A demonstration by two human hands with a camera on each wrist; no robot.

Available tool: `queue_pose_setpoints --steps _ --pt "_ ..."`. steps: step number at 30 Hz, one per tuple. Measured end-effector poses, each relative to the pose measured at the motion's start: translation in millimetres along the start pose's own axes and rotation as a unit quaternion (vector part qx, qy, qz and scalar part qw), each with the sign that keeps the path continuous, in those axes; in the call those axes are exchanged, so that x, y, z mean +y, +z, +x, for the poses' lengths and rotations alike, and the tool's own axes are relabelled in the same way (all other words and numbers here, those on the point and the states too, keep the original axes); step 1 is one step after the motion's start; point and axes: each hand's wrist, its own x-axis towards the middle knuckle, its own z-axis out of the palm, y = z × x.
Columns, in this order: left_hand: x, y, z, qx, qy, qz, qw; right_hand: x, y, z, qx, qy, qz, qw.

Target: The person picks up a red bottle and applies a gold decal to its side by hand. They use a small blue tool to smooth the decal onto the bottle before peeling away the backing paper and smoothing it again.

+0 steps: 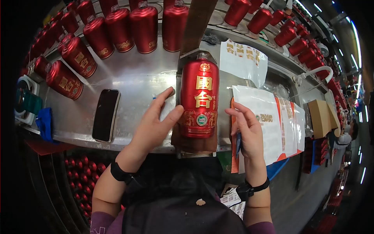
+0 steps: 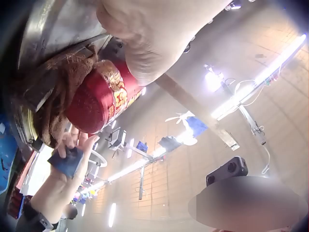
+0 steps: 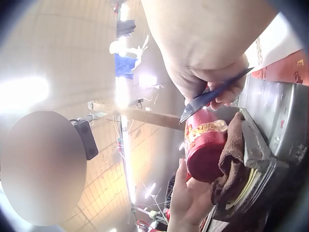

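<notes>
A red bottle [image 1: 199,99] with gold lettering and a green round emblem lies on a brown cloth [image 1: 194,144] over a support in front of me. My left hand [image 1: 154,121] is beside its left side in the head view, fingers extended, with the thumb tip right at the bottle's lower edge. On the other side is my right hand [image 1: 249,132], its index finger and thumb pointing toward the bottle. Its lower fingers hold a thin, flat, dark blue piece [image 3: 217,94] against the palm; the left wrist view shows the same dark blue piece [image 2: 67,162] as squarish.
A phone [image 1: 106,116] lies on the metal table at left. More red bottles [image 1: 144,29] stand at the back. White label sheets [image 1: 265,117] with gold print lie at right, near a white tap [image 1: 317,72] and an open cardboard box [image 1: 321,117]. A wooden post [image 1: 198,23] rises behind the bottle.
</notes>
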Motion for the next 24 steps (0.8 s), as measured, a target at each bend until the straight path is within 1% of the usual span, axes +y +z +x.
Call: queue_pose_setpoints --steps 2,3,5,7,9,11,13,24 --pt "0 6 0 -0.001 0.004 -0.002 1.0 -3 10 3 -0.057 0.009 0.011 0.998" --pt "-1 10 0 -0.003 0.007 -0.004 1.0 -4 13 5 -0.057 0.009 0.011 0.998" --pt "-2 16 1 -0.004 0.011 -0.021 1.0 -4 18 7 -0.108 0.026 0.014 0.994" --pt "-2 20 1 -0.013 0.016 -0.054 0.998 -6 24 9 -0.114 0.039 0.024 0.992" --pt "5 21 2 -0.026 0.019 -0.054 0.998 -9 29 10 -0.138 0.038 0.023 0.989" --pt "12 22 2 -0.039 0.02 -0.054 0.998 -10 32 10 -0.144 0.043 0.033 0.988" --pt "17 23 3 -0.061 0.01 -0.085 0.994 -12 34 10 -0.149 0.047 0.043 0.987" --pt "15 19 2 -0.075 -0.007 -0.125 0.989 -13 41 11 -0.131 0.055 0.069 0.987"
